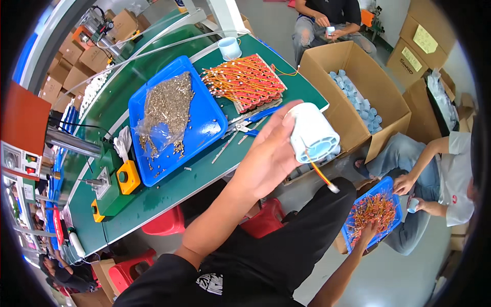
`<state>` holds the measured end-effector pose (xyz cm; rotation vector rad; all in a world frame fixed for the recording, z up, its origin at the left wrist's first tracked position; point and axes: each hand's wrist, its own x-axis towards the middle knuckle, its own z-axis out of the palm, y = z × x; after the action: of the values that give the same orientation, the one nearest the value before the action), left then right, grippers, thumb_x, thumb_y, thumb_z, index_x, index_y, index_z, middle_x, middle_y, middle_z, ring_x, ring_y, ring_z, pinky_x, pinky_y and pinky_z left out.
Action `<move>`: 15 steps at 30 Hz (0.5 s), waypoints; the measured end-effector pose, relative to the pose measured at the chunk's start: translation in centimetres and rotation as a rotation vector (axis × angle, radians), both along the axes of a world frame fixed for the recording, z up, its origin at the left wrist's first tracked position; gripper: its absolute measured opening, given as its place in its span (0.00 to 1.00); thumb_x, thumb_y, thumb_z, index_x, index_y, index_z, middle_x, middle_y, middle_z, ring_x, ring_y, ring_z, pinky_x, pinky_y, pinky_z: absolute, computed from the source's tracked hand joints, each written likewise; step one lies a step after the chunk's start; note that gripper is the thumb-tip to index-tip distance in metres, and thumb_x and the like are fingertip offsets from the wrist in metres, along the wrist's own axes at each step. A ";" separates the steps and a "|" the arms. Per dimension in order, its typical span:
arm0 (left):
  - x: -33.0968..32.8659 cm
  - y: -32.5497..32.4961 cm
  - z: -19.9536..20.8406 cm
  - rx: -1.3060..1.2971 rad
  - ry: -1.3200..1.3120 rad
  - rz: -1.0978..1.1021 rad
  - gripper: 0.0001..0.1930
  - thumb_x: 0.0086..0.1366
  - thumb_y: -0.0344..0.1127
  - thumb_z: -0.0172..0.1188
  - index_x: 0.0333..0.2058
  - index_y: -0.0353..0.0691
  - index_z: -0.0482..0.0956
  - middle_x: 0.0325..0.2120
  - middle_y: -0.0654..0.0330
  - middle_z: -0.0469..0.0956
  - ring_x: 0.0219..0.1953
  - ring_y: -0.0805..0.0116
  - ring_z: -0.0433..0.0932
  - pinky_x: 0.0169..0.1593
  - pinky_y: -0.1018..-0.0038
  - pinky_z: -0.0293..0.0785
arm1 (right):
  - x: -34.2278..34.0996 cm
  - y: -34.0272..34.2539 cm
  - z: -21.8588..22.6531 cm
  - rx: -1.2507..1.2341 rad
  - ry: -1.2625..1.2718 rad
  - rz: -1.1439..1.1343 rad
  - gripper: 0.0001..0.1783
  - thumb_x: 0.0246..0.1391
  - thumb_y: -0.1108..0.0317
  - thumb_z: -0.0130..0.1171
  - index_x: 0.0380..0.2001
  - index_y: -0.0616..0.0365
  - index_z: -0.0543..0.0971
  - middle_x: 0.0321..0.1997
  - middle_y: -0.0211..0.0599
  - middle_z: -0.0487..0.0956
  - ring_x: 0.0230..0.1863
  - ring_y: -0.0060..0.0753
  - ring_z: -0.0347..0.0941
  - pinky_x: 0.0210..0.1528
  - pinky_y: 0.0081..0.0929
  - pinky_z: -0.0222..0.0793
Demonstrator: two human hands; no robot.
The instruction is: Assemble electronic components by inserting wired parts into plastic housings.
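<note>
My left hand (271, 153) is closed around a pale blue-white plastic cylinder (313, 130), raised in front of me and tilted so its hollow end shows. A short red-and-yellow wire (318, 170) with a white connector hangs out of that end. Lower right, my right hand (367, 234) reaches into a blue tray (349, 225) heaped with short red and yellow wires (376, 210). Its fingertips are lost among the wires, so whether they grip one is hidden.
The green bench holds a blue tray (215, 125) with a bag of small metal parts (169, 102), pliers (245, 124), bundled wires (245, 79) and a press (110, 179). A carton (381, 130) contains more cylinders. Two co-workers sit nearby, one beside the wire tray.
</note>
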<state>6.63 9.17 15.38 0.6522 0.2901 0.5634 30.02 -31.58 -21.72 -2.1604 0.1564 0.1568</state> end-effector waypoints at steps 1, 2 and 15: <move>0.0 0.2 -0.4 0.000 -0.005 0.014 0.27 0.70 0.50 0.45 0.61 0.40 0.58 0.56 0.50 0.67 0.58 0.56 0.69 0.58 0.57 0.67 | -0.7 1.4 1.2 0.081 0.046 -0.031 0.31 0.58 0.64 0.46 0.64 0.63 0.60 0.66 0.50 0.63 0.65 0.45 0.60 0.64 0.34 0.54; 0.0 0.3 -0.8 -0.057 -0.034 -0.031 0.27 0.70 0.50 0.45 0.61 0.41 0.59 0.56 0.49 0.67 0.58 0.56 0.68 0.57 0.57 0.68 | -1.3 1.9 2.1 0.071 0.052 -0.033 0.31 0.58 0.64 0.46 0.64 0.63 0.60 0.66 0.50 0.63 0.65 0.45 0.60 0.64 0.34 0.54; 0.1 0.7 -1.6 -0.397 -0.175 -0.201 0.28 0.69 0.56 0.44 0.58 0.42 0.64 0.52 0.39 0.70 0.48 0.47 0.75 0.47 0.59 0.76 | 5.4 -7.9 -8.9 -2.124 -1.662 0.144 0.32 0.55 0.63 0.47 0.61 0.67 0.63 0.65 0.54 0.63 0.66 0.48 0.58 0.66 0.34 0.51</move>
<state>6.75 9.82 13.82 0.2411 0.1619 0.3521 35.45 -39.50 -30.58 -3.0051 -1.3340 -2.7385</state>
